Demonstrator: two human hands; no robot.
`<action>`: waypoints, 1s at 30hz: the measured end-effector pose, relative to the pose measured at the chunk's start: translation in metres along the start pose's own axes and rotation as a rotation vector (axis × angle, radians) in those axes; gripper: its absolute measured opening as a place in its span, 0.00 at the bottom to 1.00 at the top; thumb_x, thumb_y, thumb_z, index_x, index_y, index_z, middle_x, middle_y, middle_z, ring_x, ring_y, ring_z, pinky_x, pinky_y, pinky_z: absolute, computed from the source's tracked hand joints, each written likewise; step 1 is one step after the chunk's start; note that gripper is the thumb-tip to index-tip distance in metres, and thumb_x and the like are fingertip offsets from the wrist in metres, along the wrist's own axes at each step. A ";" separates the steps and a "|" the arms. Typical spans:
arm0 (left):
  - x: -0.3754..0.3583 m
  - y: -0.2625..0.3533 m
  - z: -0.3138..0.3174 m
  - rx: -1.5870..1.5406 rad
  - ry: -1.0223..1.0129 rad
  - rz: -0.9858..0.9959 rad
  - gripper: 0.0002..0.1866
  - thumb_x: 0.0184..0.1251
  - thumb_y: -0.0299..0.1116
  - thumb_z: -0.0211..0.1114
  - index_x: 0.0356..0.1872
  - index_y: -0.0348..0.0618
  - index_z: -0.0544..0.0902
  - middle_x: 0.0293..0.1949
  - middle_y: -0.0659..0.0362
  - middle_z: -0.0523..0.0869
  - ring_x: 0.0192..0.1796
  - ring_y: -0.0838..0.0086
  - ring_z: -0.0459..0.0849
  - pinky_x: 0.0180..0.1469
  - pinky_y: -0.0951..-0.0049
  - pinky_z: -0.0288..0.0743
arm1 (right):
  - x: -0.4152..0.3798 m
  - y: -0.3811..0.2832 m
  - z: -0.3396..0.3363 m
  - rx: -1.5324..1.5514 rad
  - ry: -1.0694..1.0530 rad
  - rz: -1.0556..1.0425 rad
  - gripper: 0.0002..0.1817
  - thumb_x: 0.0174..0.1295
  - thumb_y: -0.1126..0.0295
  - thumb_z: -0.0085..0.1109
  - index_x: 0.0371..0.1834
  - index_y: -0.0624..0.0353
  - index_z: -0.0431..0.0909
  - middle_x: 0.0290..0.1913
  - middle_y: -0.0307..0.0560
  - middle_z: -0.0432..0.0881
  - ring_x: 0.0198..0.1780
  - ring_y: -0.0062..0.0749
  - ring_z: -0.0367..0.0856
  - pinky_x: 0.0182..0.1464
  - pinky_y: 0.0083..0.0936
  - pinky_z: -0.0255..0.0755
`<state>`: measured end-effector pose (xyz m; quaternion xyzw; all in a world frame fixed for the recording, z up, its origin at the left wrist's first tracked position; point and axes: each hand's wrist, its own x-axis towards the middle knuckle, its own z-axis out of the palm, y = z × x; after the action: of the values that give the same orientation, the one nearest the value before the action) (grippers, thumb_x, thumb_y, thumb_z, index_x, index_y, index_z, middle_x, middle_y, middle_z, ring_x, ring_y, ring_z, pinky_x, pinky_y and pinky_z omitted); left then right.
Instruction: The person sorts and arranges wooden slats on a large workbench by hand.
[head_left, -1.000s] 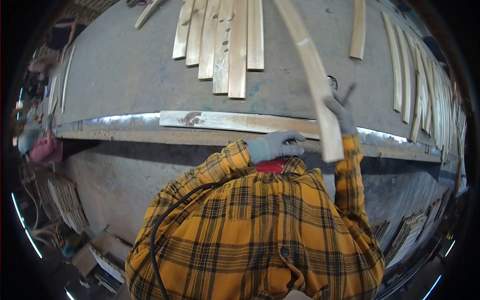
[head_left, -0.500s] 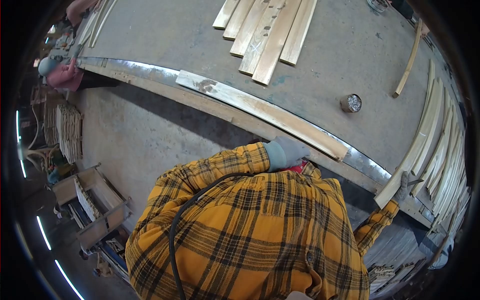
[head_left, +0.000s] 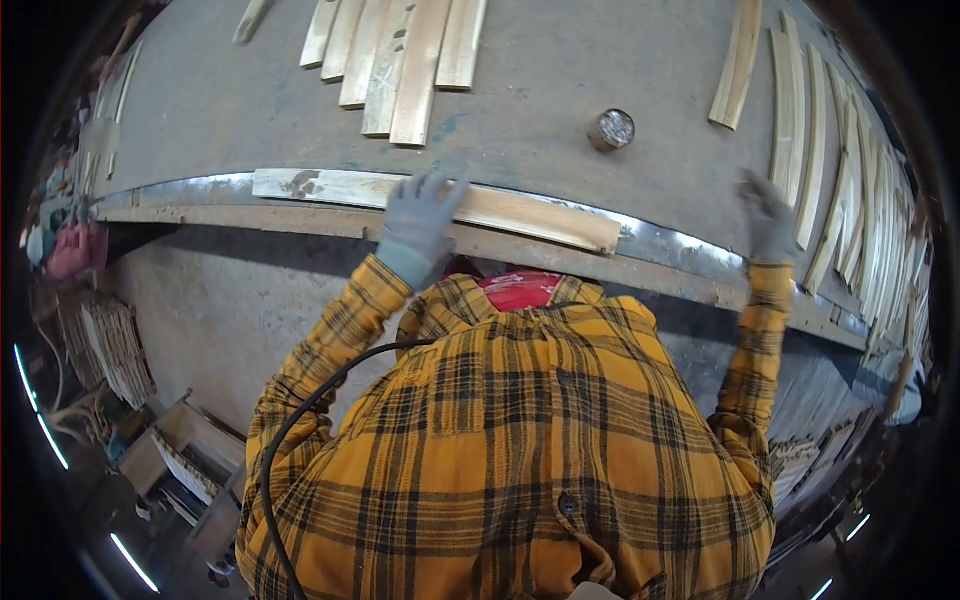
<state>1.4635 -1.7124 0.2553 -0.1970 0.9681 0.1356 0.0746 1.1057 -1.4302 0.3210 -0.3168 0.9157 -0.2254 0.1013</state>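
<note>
Board (head_left: 540,220) lies along near edge of table (head_left: 540,135); left hand (head_left: 418,218) over it, fingers spread. Right hand (head_left: 768,222) blurred, cannot tell its grip. Risk: careless pull could drag board off that edge.

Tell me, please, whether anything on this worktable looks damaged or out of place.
The wooden board beneath the gloved left hand has a dark brown blotch near its left end, which stands out against the paler wood around it; I cannot tell whether it is a stain, knot or damage.
</note>
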 end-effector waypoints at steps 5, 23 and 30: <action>0.020 -0.055 0.020 0.038 -0.116 0.150 0.40 0.37 0.35 0.75 0.59 0.52 0.68 0.52 0.58 0.72 0.57 0.61 0.69 0.58 0.62 0.65 | -0.051 -0.087 0.077 -0.149 -0.511 -0.286 0.30 0.44 0.64 0.69 0.54 0.53 0.73 0.54 0.46 0.75 0.51 0.43 0.77 0.53 0.32 0.71; -0.001 -0.056 -0.083 -0.889 -0.547 -0.056 0.19 0.57 0.40 0.66 0.46 0.40 0.79 0.33 0.59 0.84 0.34 0.73 0.82 0.42 0.74 0.77 | -0.035 -0.095 0.083 0.714 -0.669 0.352 0.20 0.55 0.54 0.60 0.35 0.62 0.81 0.17 0.30 0.68 0.14 0.13 0.57 0.15 0.17 0.46; 0.007 -0.026 -0.012 -2.520 -0.217 -0.743 0.31 0.58 0.44 0.66 0.58 0.39 0.66 0.54 0.48 0.73 0.57 0.58 0.71 0.60 0.59 0.67 | -0.023 -0.085 0.072 0.913 -0.823 0.396 0.22 0.57 0.54 0.58 0.36 0.66 0.77 0.14 0.36 0.70 0.08 0.15 0.56 0.10 0.16 0.44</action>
<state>1.4663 -1.7416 0.2594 -0.3717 0.0570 0.9253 -0.0494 1.1926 -1.5006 0.2995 -0.1273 0.6550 -0.4295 0.6086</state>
